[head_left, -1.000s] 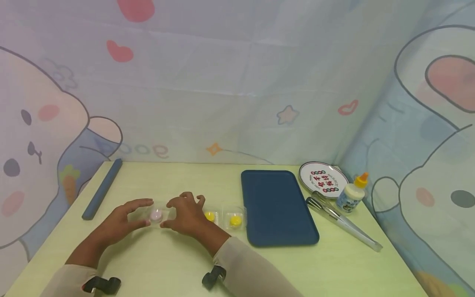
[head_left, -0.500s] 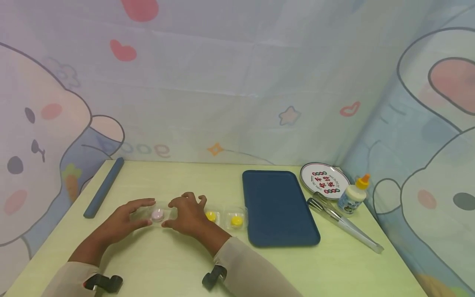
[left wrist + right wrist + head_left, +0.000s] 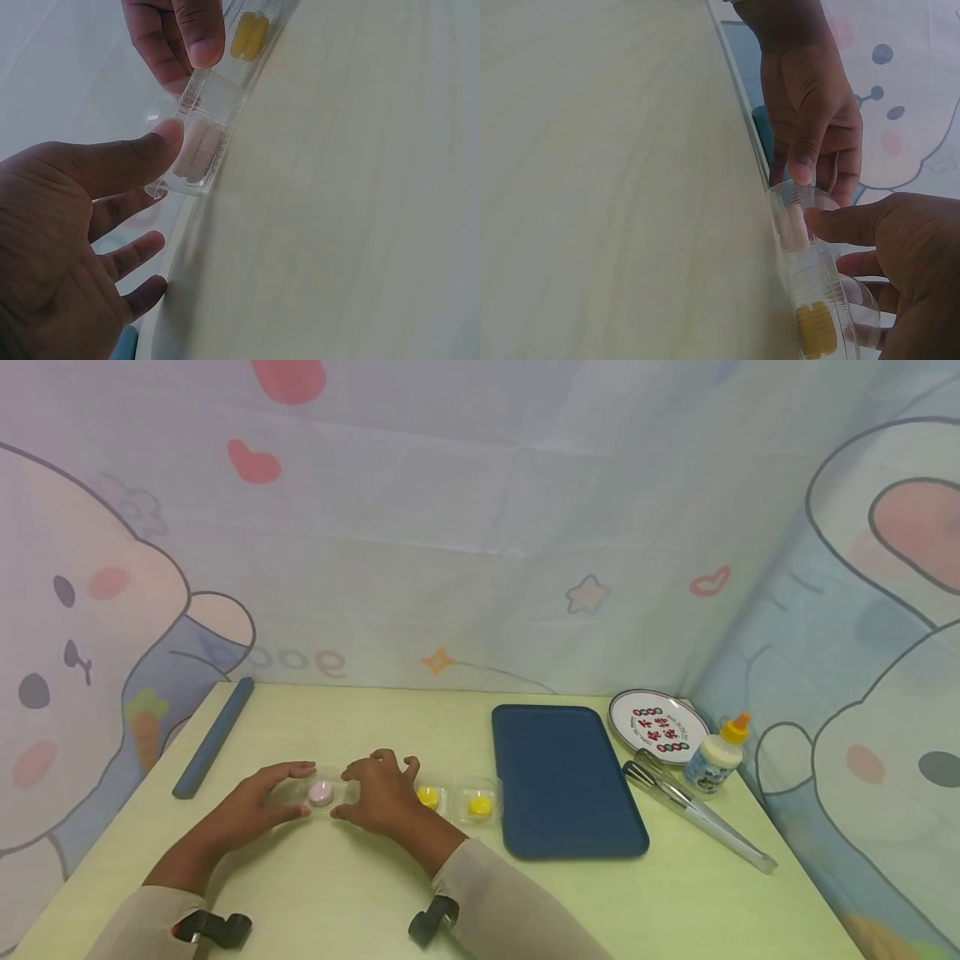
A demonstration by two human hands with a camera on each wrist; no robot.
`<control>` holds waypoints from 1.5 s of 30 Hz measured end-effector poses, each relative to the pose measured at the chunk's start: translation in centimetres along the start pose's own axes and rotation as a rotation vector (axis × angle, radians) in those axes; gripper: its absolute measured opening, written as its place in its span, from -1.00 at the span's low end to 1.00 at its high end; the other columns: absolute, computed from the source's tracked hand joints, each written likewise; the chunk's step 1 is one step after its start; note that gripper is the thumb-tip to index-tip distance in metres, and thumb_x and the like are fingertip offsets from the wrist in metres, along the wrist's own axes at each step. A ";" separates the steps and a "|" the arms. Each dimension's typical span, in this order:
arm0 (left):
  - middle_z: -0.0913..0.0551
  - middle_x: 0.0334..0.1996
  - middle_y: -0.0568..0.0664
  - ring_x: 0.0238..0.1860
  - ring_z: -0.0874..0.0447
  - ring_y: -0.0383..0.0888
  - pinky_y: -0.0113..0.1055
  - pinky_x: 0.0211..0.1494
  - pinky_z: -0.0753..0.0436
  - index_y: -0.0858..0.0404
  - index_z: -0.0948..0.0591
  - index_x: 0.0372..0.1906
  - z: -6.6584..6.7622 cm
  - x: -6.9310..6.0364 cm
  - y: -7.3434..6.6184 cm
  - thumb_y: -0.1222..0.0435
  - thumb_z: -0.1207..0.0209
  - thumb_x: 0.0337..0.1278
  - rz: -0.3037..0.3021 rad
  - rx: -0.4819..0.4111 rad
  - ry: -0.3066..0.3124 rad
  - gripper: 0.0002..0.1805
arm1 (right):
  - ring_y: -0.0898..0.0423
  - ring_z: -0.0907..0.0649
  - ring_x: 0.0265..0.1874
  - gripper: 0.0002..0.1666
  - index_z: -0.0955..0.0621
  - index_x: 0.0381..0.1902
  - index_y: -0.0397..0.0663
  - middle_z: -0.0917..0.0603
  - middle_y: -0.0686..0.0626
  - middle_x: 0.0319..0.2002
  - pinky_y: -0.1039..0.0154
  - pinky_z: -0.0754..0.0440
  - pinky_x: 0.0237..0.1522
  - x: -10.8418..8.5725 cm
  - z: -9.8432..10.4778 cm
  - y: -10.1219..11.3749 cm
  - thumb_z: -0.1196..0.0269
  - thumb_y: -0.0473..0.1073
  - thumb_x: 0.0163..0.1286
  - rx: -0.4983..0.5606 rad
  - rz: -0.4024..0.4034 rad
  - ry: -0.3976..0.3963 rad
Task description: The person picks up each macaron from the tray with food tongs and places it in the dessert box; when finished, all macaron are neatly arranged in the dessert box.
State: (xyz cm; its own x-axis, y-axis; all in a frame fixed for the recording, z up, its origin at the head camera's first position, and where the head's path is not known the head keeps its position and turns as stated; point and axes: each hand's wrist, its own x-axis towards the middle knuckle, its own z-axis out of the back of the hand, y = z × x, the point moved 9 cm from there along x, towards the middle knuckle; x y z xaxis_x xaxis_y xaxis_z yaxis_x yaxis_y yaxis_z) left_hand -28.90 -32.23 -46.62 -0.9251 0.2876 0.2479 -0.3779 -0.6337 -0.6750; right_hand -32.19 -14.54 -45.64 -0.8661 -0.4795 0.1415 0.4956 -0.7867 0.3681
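Observation:
A pink macaron [image 3: 321, 793] sits at the left end of a clear plastic box [image 3: 217, 101], between my two hands. Thumb and fingers of my left hand [image 3: 251, 806] pinch the box's left end. Farther right along it, my right hand [image 3: 386, 797] grips the front and back edges, with its thumb on the near side. Beyond the right hand are a yellow macaron [image 3: 427, 797] and, in the rightmost clear section, another yellow macaron [image 3: 481, 807]. The right hand hides the middle of the box. Whether the lid is fastened I cannot tell.
A dark blue tray [image 3: 570, 785] lies just right of the plastic box. Farther right are metal tongs [image 3: 701, 818], a white printed plate [image 3: 656, 727] and a bottle with an orange cap [image 3: 712, 764]. A blue-grey bar [image 3: 213, 739] lies along the left table edge.
The head view has shifted slightly, so everything appears a little farther right. Both hands keep their places on the box.

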 end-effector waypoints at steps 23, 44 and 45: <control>-0.24 0.66 0.43 0.62 -0.13 0.63 0.71 0.40 -0.25 0.24 -0.31 0.66 0.4 -0.5 -0.8 0.15 -0.55 0.26 0.038 0.005 0.008 -0.03 | 0.09 -0.37 0.63 -0.41 -0.74 0.30 0.33 -0.61 0.24 0.49 -0.36 -0.29 0.50 -1.5 3.3 -0.6 -0.48 0.33 0.40 -0.058 0.066 -0.084; -0.08 0.68 0.49 0.50 -0.25 0.69 0.75 0.19 -0.38 0.24 -0.28 0.68 -0.4 -1.6 -5.6 -0.24 -0.43 0.26 0.181 0.371 -0.091 0.08 | -0.13 -0.34 0.64 -0.48 -0.78 0.22 0.12 -0.64 0.04 0.46 -0.56 -0.19 0.44 -7.8 8.6 -8.3 -0.47 0.22 0.44 -0.053 0.060 -0.271; -0.07 0.68 0.50 0.51 -0.24 0.68 0.74 0.22 -0.37 0.24 -0.29 0.68 -0.7 -1.6 -5.6 -0.26 -0.41 0.27 0.190 0.383 -0.089 0.09 | -0.15 -0.34 0.64 -0.47 -0.78 0.22 0.10 -0.64 0.02 0.46 -0.56 -0.17 0.43 -8.1 8.8 -8.8 -0.49 0.20 0.43 -0.044 0.056 -0.280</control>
State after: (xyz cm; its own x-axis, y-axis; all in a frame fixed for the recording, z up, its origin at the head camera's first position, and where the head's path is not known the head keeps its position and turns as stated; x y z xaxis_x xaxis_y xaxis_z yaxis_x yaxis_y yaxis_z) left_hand -25.30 -28.66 -43.67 -0.9727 0.0881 0.2147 -0.1720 -0.8946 -0.4124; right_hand -30.08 -0.27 -41.94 -0.8183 -0.4017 0.4111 0.5405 -0.7811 0.3126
